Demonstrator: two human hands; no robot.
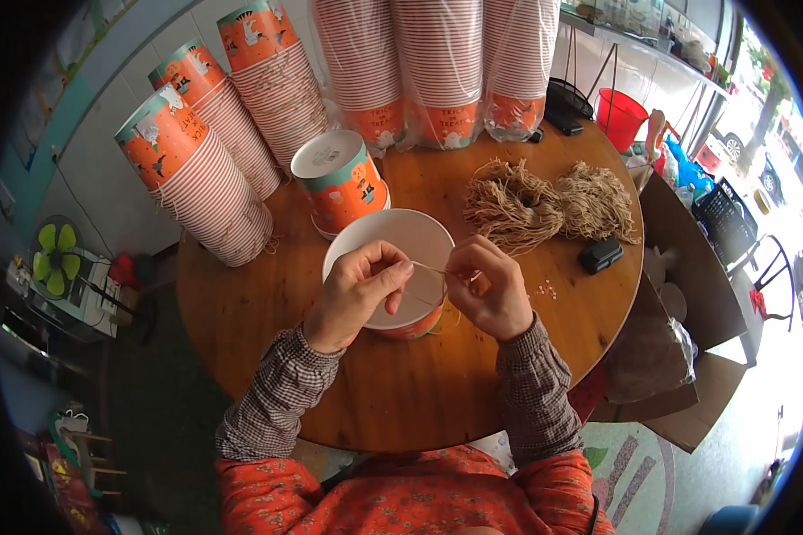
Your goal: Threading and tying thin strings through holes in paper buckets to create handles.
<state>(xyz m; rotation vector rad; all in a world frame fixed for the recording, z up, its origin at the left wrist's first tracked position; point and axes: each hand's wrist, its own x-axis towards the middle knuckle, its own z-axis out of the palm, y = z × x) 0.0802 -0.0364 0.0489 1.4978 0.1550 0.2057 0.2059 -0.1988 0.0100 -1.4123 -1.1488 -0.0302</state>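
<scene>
A round paper bucket, white inside (pixel 370 236) and orange outside, stands upright on the table close to me. Over its opening, my left hand (pixel 355 292) pinches a thin tan twine (pixel 429 267) between thumb and forefinger. My right hand (pixel 492 287) grips the same twine, its fingers curled, at the bucket's right side. The twine runs taut across the short gap between both hands. A loose strand (pixel 453 318) hangs by the bucket's right side. Just behind, an upside-down bucket (pixel 352 192) with an orange and green print shows its white base.
Tall nested bucket stacks (pixel 210 183) lean at the table's left. Plastic-wrapped stacks (pixel 437 62) stand at the back. Right of my hands lie tan twine bundles (pixel 513 205) and a small black object (pixel 600 256). Open cardboard boxes (pixel 696 267) sit beyond the round table's (pixel 384 392) right edge.
</scene>
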